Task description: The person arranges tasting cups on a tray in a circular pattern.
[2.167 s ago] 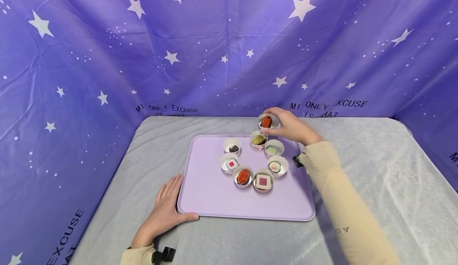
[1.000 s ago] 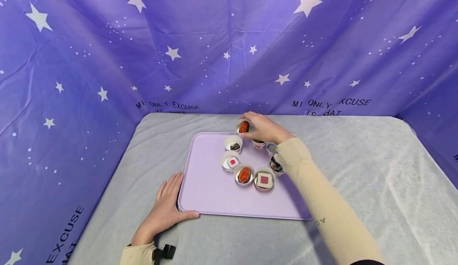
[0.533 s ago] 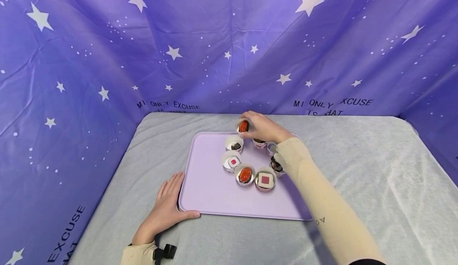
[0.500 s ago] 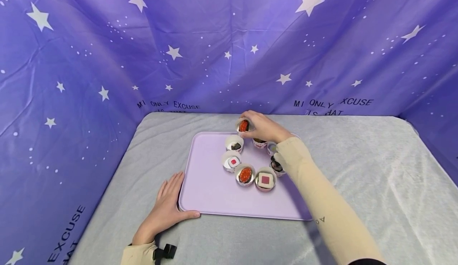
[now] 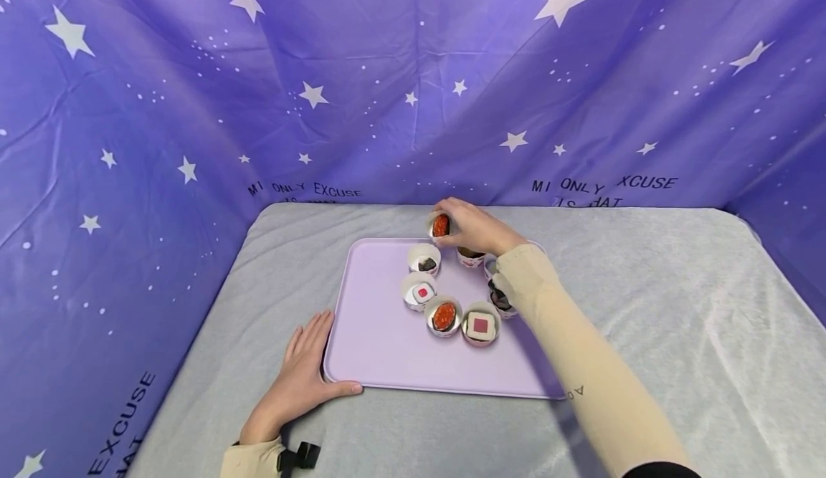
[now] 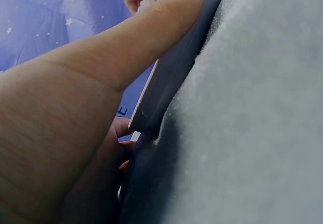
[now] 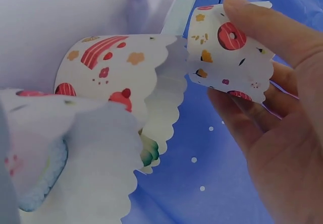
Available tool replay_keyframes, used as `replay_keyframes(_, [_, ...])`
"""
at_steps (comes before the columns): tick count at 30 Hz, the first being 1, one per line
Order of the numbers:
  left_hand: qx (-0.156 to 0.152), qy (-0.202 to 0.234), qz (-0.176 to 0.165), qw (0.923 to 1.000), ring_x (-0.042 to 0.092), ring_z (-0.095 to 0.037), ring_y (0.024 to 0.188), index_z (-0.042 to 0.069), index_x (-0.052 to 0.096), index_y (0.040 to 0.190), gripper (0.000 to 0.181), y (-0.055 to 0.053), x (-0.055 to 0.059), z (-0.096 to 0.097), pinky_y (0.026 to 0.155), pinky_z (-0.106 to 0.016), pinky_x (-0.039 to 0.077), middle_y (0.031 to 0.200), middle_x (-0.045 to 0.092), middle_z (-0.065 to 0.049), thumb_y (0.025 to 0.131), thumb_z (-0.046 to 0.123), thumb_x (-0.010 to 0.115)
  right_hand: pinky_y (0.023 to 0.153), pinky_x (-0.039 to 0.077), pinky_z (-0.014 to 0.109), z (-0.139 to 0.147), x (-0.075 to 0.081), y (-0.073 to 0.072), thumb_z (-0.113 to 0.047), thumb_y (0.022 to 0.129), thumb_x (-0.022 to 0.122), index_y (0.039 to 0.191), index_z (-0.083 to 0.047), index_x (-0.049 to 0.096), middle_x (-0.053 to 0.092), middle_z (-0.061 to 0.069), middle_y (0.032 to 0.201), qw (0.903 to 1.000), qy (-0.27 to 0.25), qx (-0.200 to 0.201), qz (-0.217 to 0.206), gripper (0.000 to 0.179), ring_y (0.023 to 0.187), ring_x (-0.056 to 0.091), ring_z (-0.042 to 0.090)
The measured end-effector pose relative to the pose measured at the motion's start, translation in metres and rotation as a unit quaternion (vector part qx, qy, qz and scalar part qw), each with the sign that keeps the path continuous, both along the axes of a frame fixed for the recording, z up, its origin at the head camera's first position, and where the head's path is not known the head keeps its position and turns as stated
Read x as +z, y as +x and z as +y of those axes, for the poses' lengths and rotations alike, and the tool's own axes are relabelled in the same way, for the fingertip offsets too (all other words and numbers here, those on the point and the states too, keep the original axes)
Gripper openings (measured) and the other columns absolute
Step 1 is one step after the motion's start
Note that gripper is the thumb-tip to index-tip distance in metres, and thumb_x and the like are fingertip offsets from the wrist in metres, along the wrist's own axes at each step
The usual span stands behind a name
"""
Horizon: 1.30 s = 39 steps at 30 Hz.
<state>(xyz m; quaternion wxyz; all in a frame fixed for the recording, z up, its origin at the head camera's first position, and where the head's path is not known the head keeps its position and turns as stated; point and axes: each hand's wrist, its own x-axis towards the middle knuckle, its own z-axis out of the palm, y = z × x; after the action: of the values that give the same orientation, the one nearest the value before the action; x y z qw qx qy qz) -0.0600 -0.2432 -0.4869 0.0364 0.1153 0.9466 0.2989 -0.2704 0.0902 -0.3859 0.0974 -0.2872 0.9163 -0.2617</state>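
My right hand (image 5: 480,228) pinches a scalloped paper baking cup (image 7: 217,57) printed with doughnuts, thumb on one side and fingers on the other. Inside the cup lies a toy-like sushi piece (image 5: 442,225) topped with orange-red roe. In the head view this cup overlaps the far edge of the lilac tray (image 5: 381,349). My left hand (image 5: 302,374) rests at the tray's near left corner, fingers straight along the left side and thumb along the front edge. Close in front of the held cup is one with a dark piece (image 5: 426,264).
More paper cups form a curve on the tray: a white roll with a red centre (image 5: 422,292), another roe piece (image 5: 444,316) and a square piece with a dark pink middle (image 5: 480,325). My right sleeve (image 5: 581,349) partly hides others. Grey cloth (image 5: 677,299) covers the table; a starry purple curtain (image 5: 413,69) hangs behind.
Since the earliest frame, my right hand has carried the roe cup left along the tray's far edge. Over the last second it has stayed nearly still. My left hand has kept its place.
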Motion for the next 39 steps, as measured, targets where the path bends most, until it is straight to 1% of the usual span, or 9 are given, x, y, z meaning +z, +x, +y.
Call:
replay_keyframes(5, [0.001,0.001,0.001,1.0,0.014,-0.037,0.151,0.005,0.018,0.159,0.128,0.001,0.0,0.0,0.118,-0.06,0.004,0.163,0.022,-0.017,0.067,0.069,0.079,0.115,0.037,0.048,-0.002,-0.003,0.0,-0.025,0.089,0.076,0.139,-0.004,0.051,0.052,0.016,0.14,0.9998,0.01,0.008,-0.013,0.06,0.133,0.047,0.033])
replay_keyframes(11, [0.004,-0.002,0.006,1.0,0.015,-0.038,0.151,0.005,0.019,0.158,0.127,0.003,0.0,-0.001,0.118,-0.061,0.005,0.163,0.023,-0.018,0.066,0.068,0.08,0.114,0.037,0.05,-0.005,-0.009,0.001,-0.022,0.087,0.078,0.138,-0.004,0.051,0.052,0.016,0.14,0.9993,0.01,0.023,-0.026,0.061,0.132,0.049,0.034])
replay_keyframes(15, [0.003,-0.005,0.01,0.9999,0.016,-0.038,0.151,0.005,0.02,0.158,0.127,0.003,-0.001,-0.001,0.118,-0.061,0.006,0.163,0.024,-0.018,0.066,0.068,0.08,0.116,0.035,0.049,-0.006,-0.013,0.001,-0.022,0.086,0.078,0.139,-0.003,0.05,0.051,0.016,0.143,0.999,0.013,0.027,-0.035,0.062,0.135,0.046,0.033])
replay_keyframes(19, [0.004,-0.006,0.009,0.9999,0.015,-0.037,0.151,0.004,0.019,0.158,0.127,0.003,-0.001,-0.001,0.119,-0.06,0.006,0.163,0.023,-0.018,0.066,0.069,0.079,0.116,0.035,0.048,-0.006,-0.015,0.001,-0.021,0.084,0.079,0.138,-0.002,0.05,0.052,0.016,0.142,0.9988,0.018,0.03,-0.035,0.064,0.134,0.047,0.033])
replay_keyframes(21, [0.004,-0.006,0.011,0.9999,0.015,-0.037,0.151,0.004,0.02,0.158,0.128,0.003,-0.001,-0.001,0.119,-0.06,0.005,0.163,0.023,-0.018,0.066,0.069,0.079,0.117,0.034,0.048,-0.006,-0.015,0.002,-0.022,0.084,0.08,0.139,-0.002,0.05,0.051,0.016,0.143,0.9985,0.028,0.028,-0.038,0.066,0.135,0.046,0.033])
replay_keyframes(25, [0.0,-0.006,0.013,0.9999,0.016,-0.037,0.151,0.003,0.02,0.158,0.128,0.002,0.0,0.0,0.119,-0.06,0.005,0.163,0.023,-0.018,0.066,0.069,0.079,0.119,0.028,0.053,-0.002,-0.014,0.005,-0.026,0.084,0.079,0.144,0.0,0.046,0.046,0.018,0.149,0.9974,0.047,0.018,-0.051,0.074,0.14,0.04,0.036])
replay_keyframes(28, [-0.002,-0.006,0.012,0.9999,0.015,-0.037,0.151,0.004,0.019,0.158,0.128,0.002,0.0,0.001,0.119,-0.06,0.005,0.163,0.023,-0.017,0.066,0.069,0.079,0.119,0.026,0.054,0.001,-0.012,0.008,-0.028,0.084,0.079,0.148,-0.001,0.042,0.043,0.019,0.152,0.9967,0.049,0.01,-0.064,0.078,0.142,0.036,0.038])
replay_keyframes(34, [-0.005,-0.009,0.011,0.9999,0.015,-0.037,0.151,0.004,0.019,0.158,0.128,-0.002,0.002,0.0,0.119,-0.06,0.005,0.163,0.022,-0.017,0.066,0.068,0.08,0.117,0.031,0.054,0.006,-0.008,0.009,-0.03,0.085,0.079,0.15,-0.003,0.038,0.043,0.016,0.152,0.9969,0.03,0.002,-0.073,0.082,0.14,0.041,0.036])
replay_keyframes(39, [-0.005,-0.005,0.006,1.0,0.014,-0.037,0.151,0.004,0.018,0.158,0.128,-0.004,0.003,-0.001,0.119,-0.06,0.005,0.163,0.022,-0.017,0.066,0.067,0.081,0.118,0.031,0.053,0.009,-0.004,0.009,-0.03,0.087,0.077,0.149,-0.003,0.039,0.044,0.015,0.151,0.9977,0.024,0.006,-0.063,0.078,0.14,0.04,0.034])
